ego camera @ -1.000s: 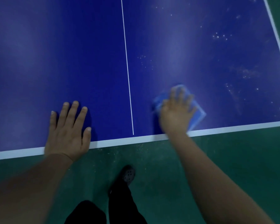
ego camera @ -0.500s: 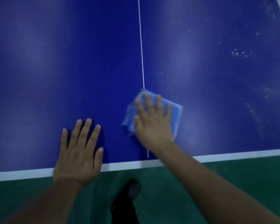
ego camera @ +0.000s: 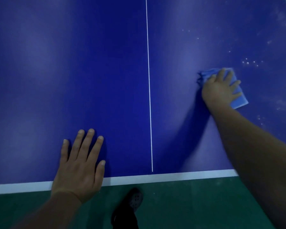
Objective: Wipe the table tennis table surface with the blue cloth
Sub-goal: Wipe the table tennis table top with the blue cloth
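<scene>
The dark blue table tennis table point(ego camera: 73, 71) fills most of the head view, with a thin white centre line point(ego camera: 149, 96) and a white end line point(ego camera: 172, 176) along its near edge. My right hand point(ego camera: 219, 90) presses flat with spread fingers on the light blue cloth point(ego camera: 238, 100), right of the centre line. The cloth's corners stick out beyond the fingers. My left hand point(ego camera: 80, 167) rests flat on the table at the near edge, left of the centre line, holding nothing.
White dust specks point(ego camera: 251, 62) dot the table's right part, beyond and right of the cloth. Green floor point(ego camera: 188, 204) lies below the table edge. My dark shoe point(ego camera: 134, 199) and trouser leg stand just under the end line.
My right hand has slid the cloth from the centre line to the right and farther up the table. My left hand has stayed flat at the near edge.
</scene>
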{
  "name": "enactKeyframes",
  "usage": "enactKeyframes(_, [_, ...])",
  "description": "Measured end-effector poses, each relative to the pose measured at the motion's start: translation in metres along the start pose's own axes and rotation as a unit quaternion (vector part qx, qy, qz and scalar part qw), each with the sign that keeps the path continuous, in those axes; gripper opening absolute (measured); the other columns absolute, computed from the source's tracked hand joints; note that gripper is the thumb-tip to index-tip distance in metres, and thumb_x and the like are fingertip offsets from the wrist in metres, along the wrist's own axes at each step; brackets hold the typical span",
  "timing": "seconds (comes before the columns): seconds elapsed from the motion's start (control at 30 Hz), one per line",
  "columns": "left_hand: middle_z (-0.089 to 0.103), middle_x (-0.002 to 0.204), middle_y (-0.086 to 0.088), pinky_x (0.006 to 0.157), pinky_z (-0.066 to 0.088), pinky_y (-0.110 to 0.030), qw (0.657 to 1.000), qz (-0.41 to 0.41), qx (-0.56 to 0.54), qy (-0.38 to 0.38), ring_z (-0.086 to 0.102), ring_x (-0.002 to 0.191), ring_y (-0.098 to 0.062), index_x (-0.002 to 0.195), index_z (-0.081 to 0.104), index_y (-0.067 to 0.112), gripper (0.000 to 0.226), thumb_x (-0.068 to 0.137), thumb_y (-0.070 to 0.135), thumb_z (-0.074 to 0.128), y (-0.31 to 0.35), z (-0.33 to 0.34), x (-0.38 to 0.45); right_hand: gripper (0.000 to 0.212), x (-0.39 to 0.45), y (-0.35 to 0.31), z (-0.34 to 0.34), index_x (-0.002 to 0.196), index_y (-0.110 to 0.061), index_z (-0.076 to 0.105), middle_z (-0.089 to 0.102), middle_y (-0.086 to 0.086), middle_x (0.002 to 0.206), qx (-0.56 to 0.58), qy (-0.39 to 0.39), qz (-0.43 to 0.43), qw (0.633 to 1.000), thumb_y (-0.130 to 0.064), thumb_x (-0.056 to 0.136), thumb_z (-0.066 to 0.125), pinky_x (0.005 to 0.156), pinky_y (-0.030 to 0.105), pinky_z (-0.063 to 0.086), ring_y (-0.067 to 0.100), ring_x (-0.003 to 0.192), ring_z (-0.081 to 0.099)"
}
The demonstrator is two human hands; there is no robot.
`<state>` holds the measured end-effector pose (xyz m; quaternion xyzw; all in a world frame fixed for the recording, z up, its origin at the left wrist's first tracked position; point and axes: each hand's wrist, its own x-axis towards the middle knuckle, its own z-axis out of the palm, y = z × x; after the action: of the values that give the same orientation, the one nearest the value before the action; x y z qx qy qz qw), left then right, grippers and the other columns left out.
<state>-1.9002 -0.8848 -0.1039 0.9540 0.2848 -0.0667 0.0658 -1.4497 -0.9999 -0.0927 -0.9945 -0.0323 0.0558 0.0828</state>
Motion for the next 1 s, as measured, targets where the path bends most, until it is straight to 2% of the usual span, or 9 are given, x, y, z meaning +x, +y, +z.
enactKeyframes(0.1, [0.023,0.163,-0.014,0.118,0.015,-0.061,1.000,-0.001,0.005,0.001,0.018,0.152,-0.033,0.154,0.030,0.010,0.067,0.102,0.048,0.012,0.000,0.001,-0.001,0.059,-0.091,-0.041,0.026,0.155,-0.023,0.030,0.024,0.007,0.163,-0.042,0.034,-0.230,0.972,-0.041,0.100,0.021,0.111,0.069,0.017,0.044,0.147,0.019])
enactKeyframes(0.2, [0.024,0.163,-0.013,0.119,0.012,-0.060,1.000,0.000,0.007,0.015,0.017,0.152,-0.033,0.153,0.031,0.010,0.067,0.102,0.048,0.014,0.000,0.003,-0.001,0.059,-0.158,-0.054,0.040,0.155,-0.028,0.029,0.022,0.000,0.164,-0.074,-0.041,-0.487,0.869,-0.045,0.099,0.018,0.116,0.062,0.010,0.036,0.150,0.016])
enactKeyframes(0.3, [0.024,0.163,-0.013,0.120,0.010,-0.060,1.000,-0.001,0.001,0.029,0.018,0.152,-0.033,0.152,0.035,0.008,0.065,0.098,0.043,0.026,0.000,0.004,-0.001,0.061,-0.087,-0.024,0.026,0.153,-0.024,0.035,0.027,0.002,0.162,-0.108,-0.013,-0.429,0.897,-0.044,0.098,0.017,0.112,0.064,0.022,0.039,0.147,0.024])
enactKeyframes(0.47, [0.024,0.163,-0.014,0.120,0.011,-0.061,0.999,0.001,0.001,0.036,0.017,0.152,-0.033,0.153,0.033,0.007,0.066,0.095,0.040,0.030,0.001,0.005,0.000,0.056,0.014,0.048,-0.018,0.158,-0.028,0.012,0.004,-0.002,0.167,-0.026,-0.024,-0.087,0.996,-0.043,0.104,0.016,0.117,0.063,0.007,0.034,0.152,0.002])
enactKeyframes(0.57, [0.025,0.162,-0.014,0.119,0.013,-0.061,0.999,-0.002,-0.001,0.035,0.018,0.151,-0.034,0.153,0.033,0.007,0.066,0.096,0.040,0.029,0.002,0.003,0.000,0.058,-0.062,0.050,-0.002,0.156,-0.023,0.023,0.018,0.003,0.165,-0.052,0.010,-0.209,0.977,-0.043,0.102,0.020,0.114,0.065,0.017,0.038,0.149,0.014])
enactKeyframes(0.7, [0.026,0.162,-0.015,0.119,0.013,-0.060,0.999,-0.004,0.007,0.039,0.020,0.150,-0.034,0.152,0.034,0.006,0.066,0.097,0.041,0.028,0.004,0.004,0.000,0.057,-0.210,0.090,0.012,0.157,-0.027,0.023,0.018,0.003,0.165,-0.105,-0.058,-0.506,0.854,-0.046,0.104,0.017,0.118,0.061,0.013,0.036,0.151,0.013])
enactKeyframes(0.77, [0.025,0.162,-0.014,0.119,0.013,-0.059,0.999,-0.005,0.007,0.037,0.019,0.151,-0.033,0.153,0.033,0.007,0.066,0.097,0.042,0.027,0.003,0.003,0.001,0.054,-0.199,0.114,0.005,0.155,-0.029,0.026,0.023,0.002,0.163,-0.104,-0.078,-0.572,0.810,-0.046,0.104,0.022,0.118,0.062,0.014,0.036,0.150,0.018])
enactKeyframes(0.87, [0.023,0.163,-0.013,0.120,0.011,-0.058,0.999,-0.008,0.009,0.031,0.016,0.152,-0.031,0.154,0.031,0.009,0.066,0.098,0.043,0.025,0.003,0.004,0.001,0.056,-0.118,0.127,-0.001,0.151,-0.024,0.032,0.034,0.007,0.159,-0.139,-0.024,-0.448,0.883,-0.042,0.099,0.025,0.107,0.067,0.031,0.039,0.143,0.030])
enactKeyframes(1.0, [0.023,0.163,-0.012,0.121,0.009,-0.056,1.000,-0.009,0.001,0.023,0.014,0.153,-0.030,0.155,0.030,0.010,0.067,0.098,0.045,0.024,0.002,0.002,0.001,0.056,-0.068,0.108,-0.017,0.157,-0.028,0.018,0.010,-0.003,0.166,-0.038,-0.017,-0.097,0.994,-0.045,0.104,0.020,0.117,0.063,0.010,0.033,0.151,0.006])
